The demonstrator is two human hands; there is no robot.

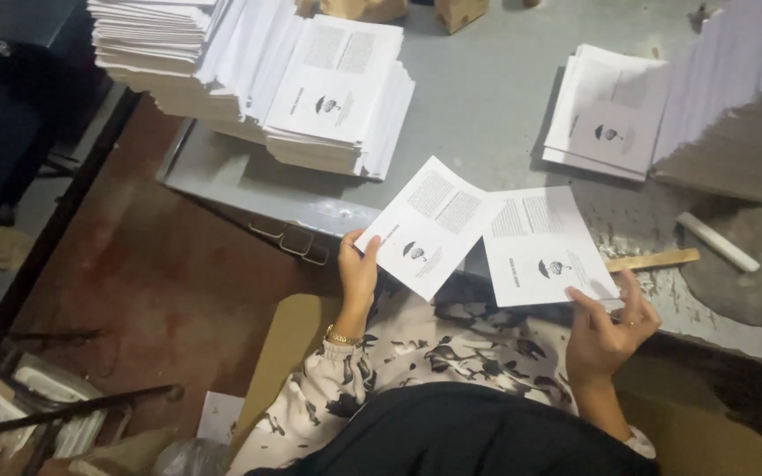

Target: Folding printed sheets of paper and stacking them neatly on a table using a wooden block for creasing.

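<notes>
Holding two printed sheets at tabletop [487,97] edge: left hand [357,275] fingers pinching left sheet [429,225], right hand [606,330] fingers pinching right sheet [547,247]. Overlapping corners likely to snag, crease. Light grips risk sheet slipping to floor [178,282]. Leaning stacks [293,79] may topple if bumped.

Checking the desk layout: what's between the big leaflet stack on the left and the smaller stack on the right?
In the head view, only bare grey table lies between the big stack and the smaller stack.
</notes>
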